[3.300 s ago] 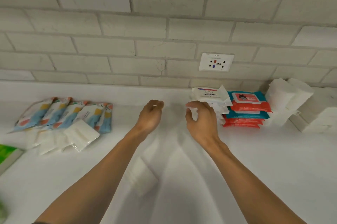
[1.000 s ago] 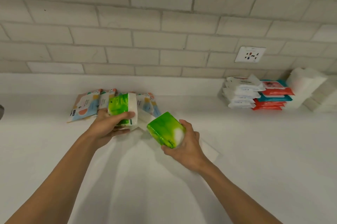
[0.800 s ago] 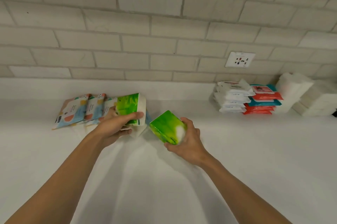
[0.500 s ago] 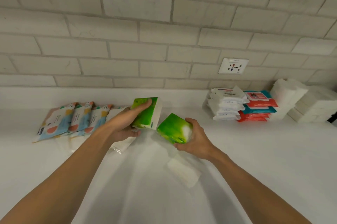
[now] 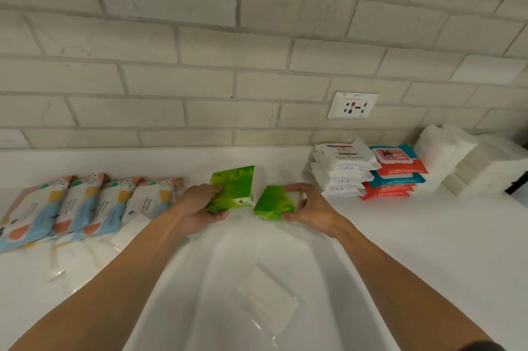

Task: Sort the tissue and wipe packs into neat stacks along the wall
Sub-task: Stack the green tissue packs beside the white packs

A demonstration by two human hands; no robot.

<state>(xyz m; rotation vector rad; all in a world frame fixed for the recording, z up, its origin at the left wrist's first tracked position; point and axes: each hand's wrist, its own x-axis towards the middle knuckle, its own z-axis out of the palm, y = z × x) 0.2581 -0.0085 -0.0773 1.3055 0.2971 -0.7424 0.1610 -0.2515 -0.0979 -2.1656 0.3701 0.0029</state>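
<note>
Gripping one green tissue pack (image 5: pixel 233 188) in the left hand (image 5: pixel 200 210), fingers (image 5: pixel 213 188) curled over its near side and thumb beneath, the pack tilted up on edge. Pinching a second green pack (image 5: pixel 273 202) in the right hand (image 5: pixel 311 209), fingers (image 5: pixel 294 187) along the far edge, thumb at the near corner. Lying flatter, just beside the first at its three o'clock. Both low over the white worktop (image 5: pixel 428 250), short of the brick wall (image 5: pixel 200 65). At nine o'clock from the hands, an overlapping row of patterned packs (image 5: pixel 85 205), small white packs (image 5: pixel 130 232) in front. At two o'clock, a white wipe stack (image 5: pixel 340 170), a red-and-teal stack (image 5: pixel 395 176) against it, then white tissue stacks (image 5: pixel 457 162). At six o'clock, between the forearms, a clear-wrapped white pack (image 5: pixel 265 299), flat. At one o'clock, a wall socket (image 5: pixel 353 105).
</note>
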